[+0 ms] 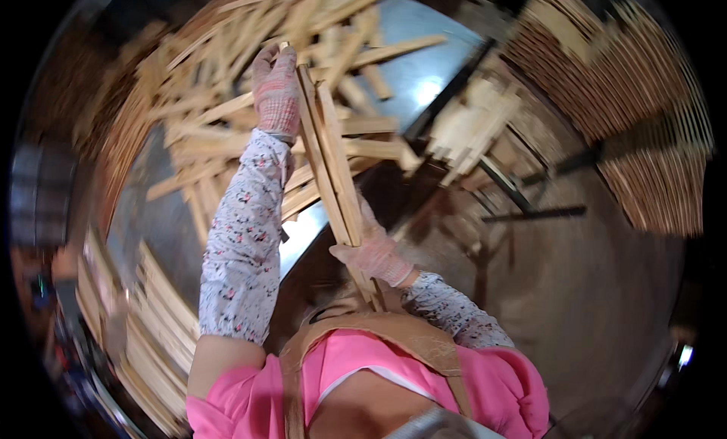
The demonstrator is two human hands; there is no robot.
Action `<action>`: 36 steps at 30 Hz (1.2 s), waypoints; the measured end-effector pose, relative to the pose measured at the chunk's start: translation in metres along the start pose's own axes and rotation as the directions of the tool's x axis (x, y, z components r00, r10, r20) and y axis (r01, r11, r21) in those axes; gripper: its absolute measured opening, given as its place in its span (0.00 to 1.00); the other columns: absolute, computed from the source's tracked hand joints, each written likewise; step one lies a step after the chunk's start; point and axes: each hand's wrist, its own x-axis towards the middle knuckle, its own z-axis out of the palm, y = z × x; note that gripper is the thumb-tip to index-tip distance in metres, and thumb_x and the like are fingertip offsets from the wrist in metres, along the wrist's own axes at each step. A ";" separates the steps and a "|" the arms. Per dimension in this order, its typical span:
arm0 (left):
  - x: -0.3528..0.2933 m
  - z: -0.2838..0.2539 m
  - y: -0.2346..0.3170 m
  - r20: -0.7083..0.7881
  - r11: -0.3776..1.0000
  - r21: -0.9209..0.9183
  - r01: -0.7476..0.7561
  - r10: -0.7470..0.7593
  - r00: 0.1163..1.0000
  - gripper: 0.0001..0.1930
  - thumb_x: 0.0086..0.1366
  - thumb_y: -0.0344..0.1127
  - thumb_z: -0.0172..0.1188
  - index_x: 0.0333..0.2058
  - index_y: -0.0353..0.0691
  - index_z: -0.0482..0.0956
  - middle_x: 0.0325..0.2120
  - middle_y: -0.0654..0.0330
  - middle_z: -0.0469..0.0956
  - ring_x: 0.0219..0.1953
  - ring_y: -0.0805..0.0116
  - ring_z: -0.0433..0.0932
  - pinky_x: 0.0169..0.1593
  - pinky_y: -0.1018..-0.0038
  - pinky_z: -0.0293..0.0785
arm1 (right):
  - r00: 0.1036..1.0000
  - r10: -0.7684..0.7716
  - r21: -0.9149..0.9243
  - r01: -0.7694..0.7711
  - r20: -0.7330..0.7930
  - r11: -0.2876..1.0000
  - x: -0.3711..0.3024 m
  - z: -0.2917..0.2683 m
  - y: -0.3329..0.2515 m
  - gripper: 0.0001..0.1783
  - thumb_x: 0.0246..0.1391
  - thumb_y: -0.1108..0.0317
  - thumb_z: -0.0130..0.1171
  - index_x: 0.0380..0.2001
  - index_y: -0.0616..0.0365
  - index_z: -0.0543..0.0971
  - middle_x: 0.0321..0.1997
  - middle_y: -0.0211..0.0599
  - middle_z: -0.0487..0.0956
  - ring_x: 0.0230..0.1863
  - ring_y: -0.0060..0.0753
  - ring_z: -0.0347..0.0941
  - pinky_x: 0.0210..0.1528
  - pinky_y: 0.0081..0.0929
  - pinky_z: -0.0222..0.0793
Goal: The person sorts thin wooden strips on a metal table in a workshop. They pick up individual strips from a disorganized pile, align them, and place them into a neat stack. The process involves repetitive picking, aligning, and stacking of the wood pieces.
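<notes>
Both hands wear pinkish knitted gloves, with flowered sleeves over the forearms. My right hand (372,255) is closed around the near part of a pair of long, pale wooden strips (345,178), which slant up and away from my body. Stretched out over a heap of loose wooden strips (219,129), my left hand (277,92) has its fingers curled at a strip whose end (285,45) shows by the fingertips. Most of that piece is hidden by the glove. The heap lies crisscrossed on a shiny metal tabletop (413,23).
Right of the table, more pale strips (473,125) lie stacked beside a dark metal frame (507,185). Tall stacks of strips (598,83) stand at the far right. Several longer boards (155,325) lean at the lower left. Brown floor (560,287) shows on the right.
</notes>
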 end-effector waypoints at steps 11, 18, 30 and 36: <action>-0.146 -0.003 0.026 0.368 0.947 0.271 -0.173 0.064 0.928 0.38 0.70 0.27 0.57 0.76 0.26 0.55 0.75 0.38 0.62 0.77 0.46 0.62 0.80 0.56 0.55 | 0.447 0.540 0.330 -0.466 -0.713 0.821 0.055 -0.343 0.107 0.46 0.60 0.72 0.70 0.77 0.57 0.58 0.62 0.60 0.80 0.54 0.48 0.84 0.55 0.40 0.88; -0.240 -0.218 -0.013 0.312 0.433 0.858 -0.275 -0.016 0.950 0.35 0.72 0.36 0.60 0.74 0.30 0.64 0.73 0.44 0.66 0.76 0.47 0.64 0.79 0.56 0.57 | 0.324 0.395 0.039 -0.729 -0.860 0.683 0.126 -0.474 0.376 0.47 0.62 0.44 0.66 0.68 0.73 0.69 0.66 0.68 0.78 0.67 0.66 0.76 0.69 0.45 0.72; -0.313 -0.325 -0.038 -0.158 0.121 0.981 0.150 0.067 0.985 0.32 0.68 0.33 0.66 0.70 0.36 0.72 0.65 0.43 0.76 0.68 0.43 0.75 0.74 0.55 0.67 | 0.752 -0.264 -0.715 -0.364 -0.604 0.597 0.171 -0.376 0.391 0.38 0.72 0.41 0.54 0.64 0.69 0.76 0.63 0.60 0.81 0.67 0.56 0.77 0.68 0.40 0.72; -0.390 -0.552 -0.075 -0.604 0.147 0.792 0.592 0.333 0.725 0.27 0.74 0.43 0.62 0.69 0.44 0.74 0.61 0.48 0.79 0.64 0.47 0.77 0.70 0.57 0.71 | 0.964 0.255 -0.440 -0.196 0.079 0.876 0.066 -0.104 0.357 0.32 0.73 0.47 0.56 0.63 0.67 0.79 0.62 0.55 0.82 0.65 0.50 0.78 0.66 0.37 0.73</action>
